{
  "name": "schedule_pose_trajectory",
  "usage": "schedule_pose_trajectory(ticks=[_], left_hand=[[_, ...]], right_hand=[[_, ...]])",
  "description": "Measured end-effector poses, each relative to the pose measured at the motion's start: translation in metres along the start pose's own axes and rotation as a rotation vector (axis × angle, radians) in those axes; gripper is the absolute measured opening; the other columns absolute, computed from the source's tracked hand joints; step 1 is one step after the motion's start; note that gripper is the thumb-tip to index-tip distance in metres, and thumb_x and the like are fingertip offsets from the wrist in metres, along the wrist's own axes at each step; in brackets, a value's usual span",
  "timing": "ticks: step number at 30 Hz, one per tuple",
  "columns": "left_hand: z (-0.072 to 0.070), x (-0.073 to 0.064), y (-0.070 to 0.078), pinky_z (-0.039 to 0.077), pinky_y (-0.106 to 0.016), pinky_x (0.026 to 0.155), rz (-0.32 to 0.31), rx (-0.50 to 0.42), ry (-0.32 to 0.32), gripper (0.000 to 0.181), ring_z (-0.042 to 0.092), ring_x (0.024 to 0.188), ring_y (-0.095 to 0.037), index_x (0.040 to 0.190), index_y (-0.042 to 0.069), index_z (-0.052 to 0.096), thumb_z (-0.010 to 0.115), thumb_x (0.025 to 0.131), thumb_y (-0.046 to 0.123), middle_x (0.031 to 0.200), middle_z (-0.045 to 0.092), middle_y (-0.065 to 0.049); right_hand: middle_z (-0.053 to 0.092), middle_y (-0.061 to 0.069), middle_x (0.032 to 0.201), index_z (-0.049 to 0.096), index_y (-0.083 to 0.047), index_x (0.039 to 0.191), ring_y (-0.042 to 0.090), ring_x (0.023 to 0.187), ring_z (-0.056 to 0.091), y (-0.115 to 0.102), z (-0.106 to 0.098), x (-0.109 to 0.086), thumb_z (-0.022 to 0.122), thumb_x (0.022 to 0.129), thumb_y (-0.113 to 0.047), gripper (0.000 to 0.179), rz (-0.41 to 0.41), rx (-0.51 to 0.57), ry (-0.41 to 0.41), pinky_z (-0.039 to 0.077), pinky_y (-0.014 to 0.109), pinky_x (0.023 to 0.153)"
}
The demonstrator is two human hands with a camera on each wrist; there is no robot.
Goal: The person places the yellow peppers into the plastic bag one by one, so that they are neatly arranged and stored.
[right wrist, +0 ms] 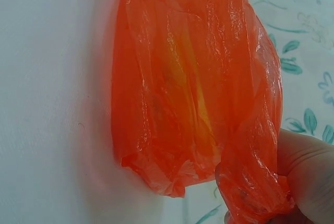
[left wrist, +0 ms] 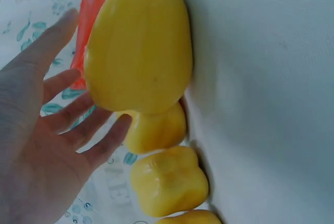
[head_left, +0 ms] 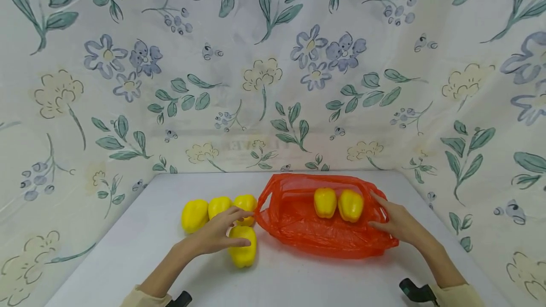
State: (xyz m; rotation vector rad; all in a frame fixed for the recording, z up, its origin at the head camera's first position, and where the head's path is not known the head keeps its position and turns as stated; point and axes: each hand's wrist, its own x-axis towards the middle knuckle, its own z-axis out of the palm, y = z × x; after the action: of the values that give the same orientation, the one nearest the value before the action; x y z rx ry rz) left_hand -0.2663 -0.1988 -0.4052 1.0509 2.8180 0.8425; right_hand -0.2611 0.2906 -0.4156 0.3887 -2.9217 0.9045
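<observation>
A red plastic bag [head_left: 294, 238] lies spread on the table's right half, with two yellow bell peppers [head_left: 325, 203] showing inside its opening. My right hand [head_left: 401, 221] grips the bag's right edge; in the right wrist view the crumpled film runs between thumb and fingers. Left of the bag, three yellow bell peppers [head_left: 195, 217] stand in a row, and another bell pepper [head_left: 246, 255] is in front of them. Beside that front pepper hovers my left hand [head_left: 213, 236], fingers spread and holding nothing. Whether its fingertips touch the pepper [left wrist: 141, 46] I cannot tell.
The white table [head_left: 128, 255] ends at a floral-patterned curtain [head_left: 239, 84] that rises behind it and along both sides. Dark camera mounts [head_left: 418, 293] show at both wrists.
</observation>
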Motion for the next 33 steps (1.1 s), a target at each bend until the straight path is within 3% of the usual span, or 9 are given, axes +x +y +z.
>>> schedule_pose_trajectory(ticks=[5, 10, 15, 19, 24, 33], left_hand=[[0.000, -0.008, -0.003, 0.048, -0.051, 0.103, -0.087, -0.019, -0.114, 0.085, 0.052, 0.123, -0.020, 0.146, 0.030, 0.043, 0.078, 0.073, 0.059, 0.138, 0.053, -0.001], [0.001, -0.013, -0.006, 0.043, -0.058, 0.106, -0.110, -0.014, -0.205, 0.091, 0.048, 0.124, -0.022, 0.147, 0.042, 0.035, 0.081, 0.070, 0.058, 0.147, 0.045, -0.001], [0.001, -0.015, -0.008, 0.045, -0.058, 0.102, -0.121, 0.004, -0.216, 0.093, 0.048, 0.117, -0.022, 0.147, 0.049, 0.032, 0.083, 0.069, 0.056, 0.143, 0.043, -0.002], [0.002, -0.015, -0.011, 0.047, -0.054, 0.101, -0.109, 0.033, -0.201, 0.094, 0.049, 0.114, -0.019, 0.149, 0.042, 0.033, 0.082, 0.070, 0.056, 0.139, 0.044, -0.001], [0.003, -0.015, -0.010, 0.047, -0.052, 0.103, -0.089, 0.067, -0.192, 0.097, 0.050, 0.116, -0.016, 0.153, 0.034, 0.030, 0.081, 0.073, 0.054, 0.144, 0.045, -0.001], [0.006, -0.013, -0.008, 0.043, -0.057, 0.107, -0.103, 0.064, -0.212, 0.098, 0.048, 0.126, -0.019, 0.153, 0.040, 0.024, 0.077, 0.073, 0.061, 0.153, 0.037, -0.002]], right_hand=[[0.049, 0.032, 0.138, 0.032, 0.003, 0.149, 0.045, 0.113, 0.056, -0.002, -0.002, -0.001, 0.078, 0.083, -0.023, 0.085, -0.012, -0.023, -0.002, 0.060, 0.045, 0.080], [0.051, 0.032, 0.137, 0.033, 0.004, 0.148, 0.044, 0.113, 0.056, -0.003, -0.001, -0.003, 0.078, 0.083, -0.023, 0.084, -0.021, -0.021, 0.002, 0.060, 0.046, 0.081], [0.051, 0.032, 0.136, 0.033, 0.004, 0.148, 0.044, 0.113, 0.056, -0.003, -0.001, -0.003, 0.078, 0.082, -0.024, 0.085, -0.017, -0.012, -0.003, 0.060, 0.045, 0.080], [0.051, 0.032, 0.136, 0.034, 0.004, 0.148, 0.044, 0.113, 0.056, -0.002, -0.001, -0.002, 0.078, 0.082, -0.024, 0.084, -0.022, -0.021, 0.001, 0.060, 0.046, 0.081], [0.051, 0.032, 0.137, 0.034, 0.004, 0.148, 0.046, 0.115, 0.055, -0.002, -0.002, -0.002, 0.078, 0.083, -0.025, 0.085, -0.028, -0.027, 0.003, 0.059, 0.047, 0.083], [0.049, 0.032, 0.139, 0.032, 0.003, 0.150, 0.046, 0.116, 0.055, -0.003, -0.004, -0.002, 0.078, 0.083, -0.026, 0.086, -0.009, -0.012, -0.013, 0.060, 0.045, 0.081]])
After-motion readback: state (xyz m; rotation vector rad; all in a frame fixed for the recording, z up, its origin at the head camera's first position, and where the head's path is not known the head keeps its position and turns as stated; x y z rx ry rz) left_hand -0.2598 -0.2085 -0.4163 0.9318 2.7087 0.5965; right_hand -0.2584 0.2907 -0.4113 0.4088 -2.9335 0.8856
